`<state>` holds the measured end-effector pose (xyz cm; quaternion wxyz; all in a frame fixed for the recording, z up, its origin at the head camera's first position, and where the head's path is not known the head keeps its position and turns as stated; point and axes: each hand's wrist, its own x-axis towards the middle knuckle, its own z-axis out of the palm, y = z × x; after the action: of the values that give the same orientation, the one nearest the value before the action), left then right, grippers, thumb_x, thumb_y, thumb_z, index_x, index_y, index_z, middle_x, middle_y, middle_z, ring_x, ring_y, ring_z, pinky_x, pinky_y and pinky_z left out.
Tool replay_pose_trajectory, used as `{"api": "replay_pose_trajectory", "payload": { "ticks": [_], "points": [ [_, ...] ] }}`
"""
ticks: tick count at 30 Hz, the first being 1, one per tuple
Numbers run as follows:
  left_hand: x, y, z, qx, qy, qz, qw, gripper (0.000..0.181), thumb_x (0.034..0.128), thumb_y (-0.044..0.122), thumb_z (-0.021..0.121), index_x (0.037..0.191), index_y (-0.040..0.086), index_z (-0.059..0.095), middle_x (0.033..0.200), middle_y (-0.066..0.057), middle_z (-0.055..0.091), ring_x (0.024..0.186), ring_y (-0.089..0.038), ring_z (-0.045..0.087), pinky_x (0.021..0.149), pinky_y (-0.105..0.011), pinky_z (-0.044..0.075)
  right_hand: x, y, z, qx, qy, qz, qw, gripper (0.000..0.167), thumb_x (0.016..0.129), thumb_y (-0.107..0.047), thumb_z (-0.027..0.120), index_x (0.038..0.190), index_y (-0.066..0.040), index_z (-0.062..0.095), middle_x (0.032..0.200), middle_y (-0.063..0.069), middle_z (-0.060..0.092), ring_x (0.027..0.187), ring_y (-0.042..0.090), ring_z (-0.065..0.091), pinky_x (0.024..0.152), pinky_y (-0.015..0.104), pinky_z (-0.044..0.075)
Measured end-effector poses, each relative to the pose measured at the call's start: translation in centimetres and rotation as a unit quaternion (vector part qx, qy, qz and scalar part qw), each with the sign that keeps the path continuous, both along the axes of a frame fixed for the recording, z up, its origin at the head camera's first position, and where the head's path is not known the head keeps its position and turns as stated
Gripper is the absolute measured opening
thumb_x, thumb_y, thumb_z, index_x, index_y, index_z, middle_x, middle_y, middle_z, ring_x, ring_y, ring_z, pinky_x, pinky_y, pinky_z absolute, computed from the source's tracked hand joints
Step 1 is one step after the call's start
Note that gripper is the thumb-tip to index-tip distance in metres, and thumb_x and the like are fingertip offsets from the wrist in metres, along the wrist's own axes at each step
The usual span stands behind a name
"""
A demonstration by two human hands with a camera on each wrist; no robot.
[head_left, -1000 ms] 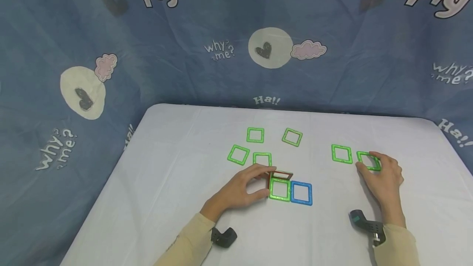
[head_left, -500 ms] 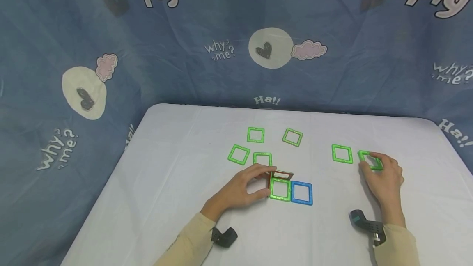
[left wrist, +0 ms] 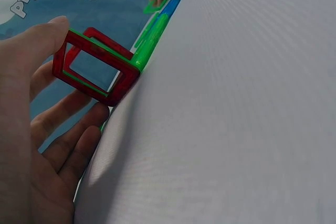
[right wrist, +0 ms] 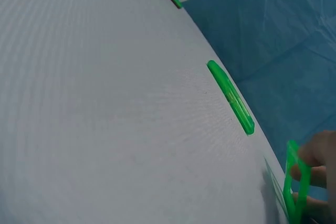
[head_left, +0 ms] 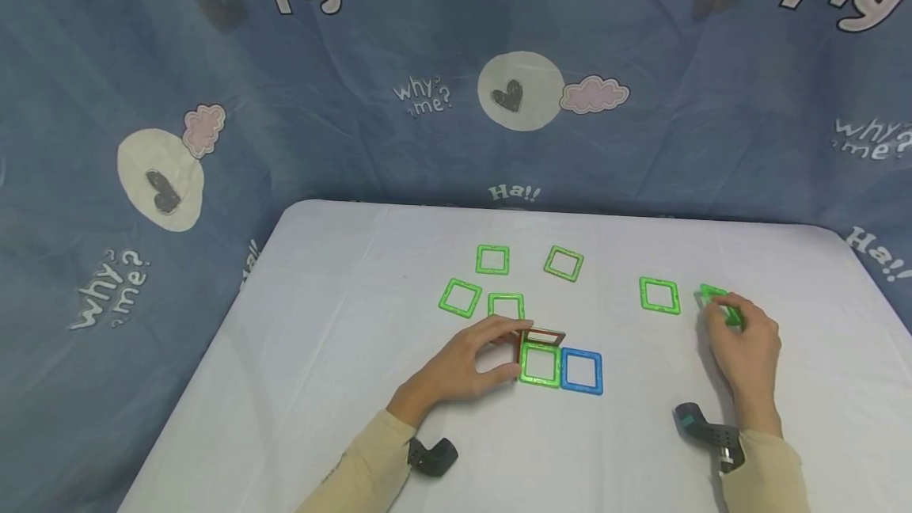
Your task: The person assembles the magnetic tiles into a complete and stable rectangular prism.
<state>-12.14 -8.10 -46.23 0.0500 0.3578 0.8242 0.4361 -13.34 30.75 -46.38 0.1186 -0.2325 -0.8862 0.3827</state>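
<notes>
My left hand (head_left: 466, 362) holds an upright red square magnetic tile (left wrist: 126, 83) between thumb and fingers, at the left edge of a flat green tile (head_left: 540, 383). A second red tile (head_left: 560, 339) stands along that green tile's far edge, seen behind the first in the left wrist view. Joined to the green tile's right side, a blue tile (head_left: 599, 374) lies flat. Over on the right, my right hand (head_left: 746, 351) pinches a green square tile (right wrist: 304, 187), which is tilted up from the white table. The right fingertips are partly out of the right wrist view.
Several loose green tiles lie flat beyond my left hand, among them one at the back left (head_left: 492, 271) and a tilted-angle one (head_left: 546, 264). Another green tile (head_left: 659, 309) lies left of my right hand. A blue printed cloth (head_left: 427, 149) hangs behind the table (head_left: 356, 283).
My right hand has tilted the green tile up from lying flat and shifted it slightly right, its fingers closing in. The left hand and its red tile have stayed put.
</notes>
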Motion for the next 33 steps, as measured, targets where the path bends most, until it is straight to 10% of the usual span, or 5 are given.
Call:
{"api": "replay_pose_trajectory", "payload": {
  "ticks": [15,22,33],
  "points": [
    [0.31,-0.2,-0.27,0.0,-0.005,0.001,1.0,0.056,0.089,0.039,0.063,0.14,0.032,0.041,0.13,0.016,0.05,0.11,-0.004,0.054,0.098,-0.025,0.046,0.51,-0.09,-0.43,-0.026,0.091,-0.072,0.9929,0.038,0.097,-0.028,0.045,0.12,0.0,0.058,0.123,0.019,0.059,0.124,0.03,0.051,0.111,0.043,0.034],
    [0.2,-0.17,-0.21,0.001,-0.006,0.0,1.0,0.056,0.0897,0.039,0.062,0.141,0.033,0.04,0.129,0.015,0.051,0.111,-0.003,0.054,0.099,-0.024,0.046,0.21,-0.09,-0.27,-0.032,0.135,-0.124,0.9826,0.029,0.096,-0.026,0.048,0.115,-0.008,0.062,0.109,0.002,0.063,0.091,-0.009,0.048,0.093,0.02,0.046],
    [-0.05,-0.11,-0.25,0.011,0.014,-0.004,0.9998,0.056,0.0903,0.036,0.062,0.141,0.027,0.041,0.13,0.009,0.053,0.111,-0.005,0.055,0.097,-0.026,0.047,0.1,0.55,-0.07,-0.107,0.19,-0.162,0.9625,0.016,0.097,-0.025,0.049,0.104,-0.022,0.063,0.09,-0.025,0.052,0.087,-0.009,0.048,0.079,0.01,0.04]
  ]
}}
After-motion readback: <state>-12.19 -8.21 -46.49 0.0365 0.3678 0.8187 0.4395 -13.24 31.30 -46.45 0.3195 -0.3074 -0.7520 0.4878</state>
